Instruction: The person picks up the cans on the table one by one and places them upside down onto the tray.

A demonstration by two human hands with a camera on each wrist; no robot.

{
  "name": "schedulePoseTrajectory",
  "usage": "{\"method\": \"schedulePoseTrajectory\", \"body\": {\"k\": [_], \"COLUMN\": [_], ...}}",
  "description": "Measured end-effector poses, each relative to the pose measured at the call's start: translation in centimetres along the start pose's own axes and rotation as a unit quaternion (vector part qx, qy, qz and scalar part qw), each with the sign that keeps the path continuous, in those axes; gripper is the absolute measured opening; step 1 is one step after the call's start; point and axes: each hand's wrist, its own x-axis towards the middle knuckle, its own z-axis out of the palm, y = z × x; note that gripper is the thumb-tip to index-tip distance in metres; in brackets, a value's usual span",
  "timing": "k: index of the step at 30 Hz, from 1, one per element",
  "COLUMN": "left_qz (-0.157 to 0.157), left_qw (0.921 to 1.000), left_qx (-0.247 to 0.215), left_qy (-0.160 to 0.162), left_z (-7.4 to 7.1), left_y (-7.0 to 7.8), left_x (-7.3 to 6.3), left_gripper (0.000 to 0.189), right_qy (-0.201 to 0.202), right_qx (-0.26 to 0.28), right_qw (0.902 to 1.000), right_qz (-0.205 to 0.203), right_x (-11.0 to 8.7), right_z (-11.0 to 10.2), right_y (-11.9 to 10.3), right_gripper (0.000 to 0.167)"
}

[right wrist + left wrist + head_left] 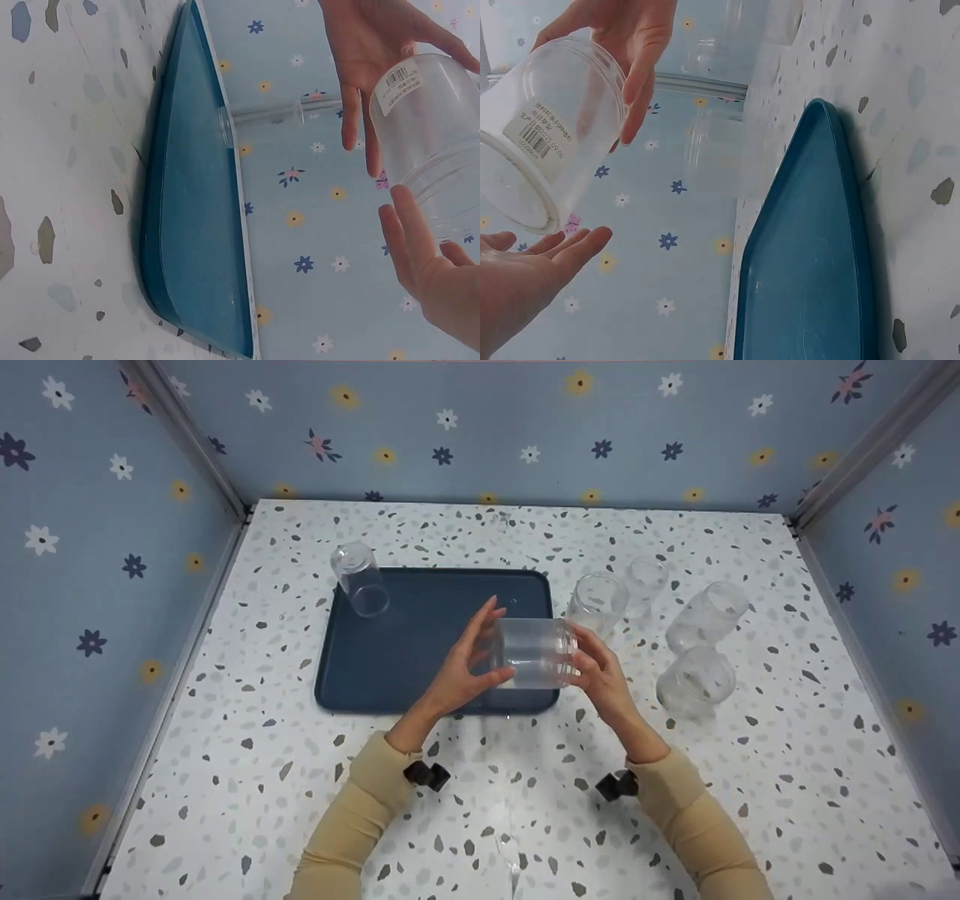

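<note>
A wide clear jar (531, 654) lies sideways in the air above the tray's front right part. My right hand (606, 679) grips its ribbed rim end. At the base end my left hand (463, 664) has its fingers spread and mostly straight, with the thumb over the jar's side. A white barcode label (538, 136) shows on the jar in both wrist views. Beneath is a dark blue tray (405, 660). One tall clear jar (361, 581) stands in the tray's back left corner.
To the right of the tray stand several more clear containers, among them a jar (598, 598), a slimmer one (646, 583), and two others (696, 682). The speckled table (255, 780) is bounded by flowered panels (495, 435) at the back and sides.
</note>
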Motion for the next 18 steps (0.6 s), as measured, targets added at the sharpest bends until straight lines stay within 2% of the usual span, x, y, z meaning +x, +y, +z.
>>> {"method": "schedulePoseTrajectory", "body": {"k": [7, 13, 18], "left_qz": [-0.003, 0.001, 0.004], "left_qw": [0.9992, 0.9994, 0.9987], "left_qx": [-0.040, -0.015, 0.002], "left_qy": [0.000, 0.031, 0.050], "left_z": [0.34, 0.42, 0.42], "left_y": [0.13, 0.26, 0.46], "left_x": [-0.20, -0.51, -0.70], "left_gripper": [0.092, 0.088, 0.082], "right_qy": [0.003, -0.005, -0.023], "right_qx": [0.043, 0.062, 0.050], "right_qw": [0.9990, 0.9978, 0.9981], "right_qz": [0.012, 0.023, 0.026], "right_x": [-0.12, -0.06, 0.07], "right_z": [0.51, 0.64, 0.51], "right_y": [0.21, 0.45, 0.61], "right_gripper": [0.041, 0.039, 0.040]}}
